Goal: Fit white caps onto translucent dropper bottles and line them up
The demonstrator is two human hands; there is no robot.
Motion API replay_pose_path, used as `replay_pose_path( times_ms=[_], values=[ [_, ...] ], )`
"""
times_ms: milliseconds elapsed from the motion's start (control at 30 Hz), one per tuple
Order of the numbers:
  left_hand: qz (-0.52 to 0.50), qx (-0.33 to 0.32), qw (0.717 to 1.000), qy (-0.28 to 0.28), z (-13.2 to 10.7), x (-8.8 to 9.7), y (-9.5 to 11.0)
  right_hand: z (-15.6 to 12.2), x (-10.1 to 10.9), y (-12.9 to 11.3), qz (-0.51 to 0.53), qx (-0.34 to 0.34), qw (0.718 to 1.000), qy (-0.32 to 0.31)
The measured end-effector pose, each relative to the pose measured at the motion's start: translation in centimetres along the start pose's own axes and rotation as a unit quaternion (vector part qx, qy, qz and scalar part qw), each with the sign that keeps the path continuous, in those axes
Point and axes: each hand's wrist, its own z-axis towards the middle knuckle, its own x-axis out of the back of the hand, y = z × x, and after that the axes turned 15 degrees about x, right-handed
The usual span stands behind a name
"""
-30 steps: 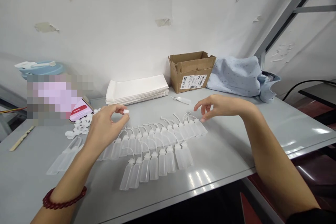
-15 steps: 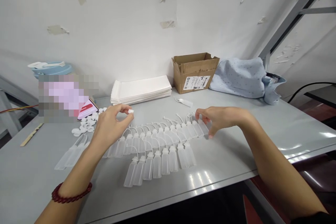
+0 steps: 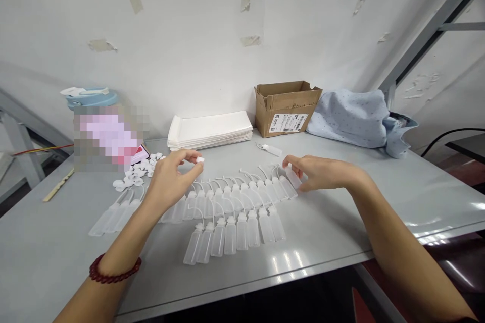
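Note:
My left hand pinches a small white cap between thumb and forefinger, above the left part of the back row of bottles. At that row's right end, my right hand has its thumb and fingers closed on a translucent squeeze bottle, tilted slightly off the table. The back row lies side by side, each bottle with a thin white strap at its neck. A shorter front row lies nearer me. Left of my forearm are a few more bottles, partly hidden by it.
Loose white caps lie behind my left hand. A single bottle rests near a cardboard box. Along the wall are stacked white envelopes and a pale blue cloth. A flat stick lies far left.
My right fingers have closed on the end bottle and drawn it up slightly from the row. My left hand still holds the cap. The view has shifted a little to the left.

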Motion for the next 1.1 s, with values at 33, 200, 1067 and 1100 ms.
replay_pose_path(
  times_ms=[33, 200, 1067, 1100],
  values=[
    [-0.015, -0.005, 1.0, -0.01, -0.3, -0.1, 0.2, -0.1, 0.1, 0.0, -0.001, 0.01, 1.0, 0.03],
    [-0.077, -0.051, 0.99, -0.11, -2.2, -0.6, 1.8, 0.6, -0.3, -0.8, 0.037, 0.104, 0.968, 0.224],
    [-0.232, -0.024, 0.93, -0.285, -3.9, -2.9, 2.9, 4.8, -6.5, -4.0, 0.024, 0.311, 0.899, 0.309],
    [-0.22, -0.025, 0.932, -0.288, -4.0, -2.9, 2.9, 4.7, -6.5, -4.1, 0.008, 0.311, 0.898, 0.31]
  ],
)
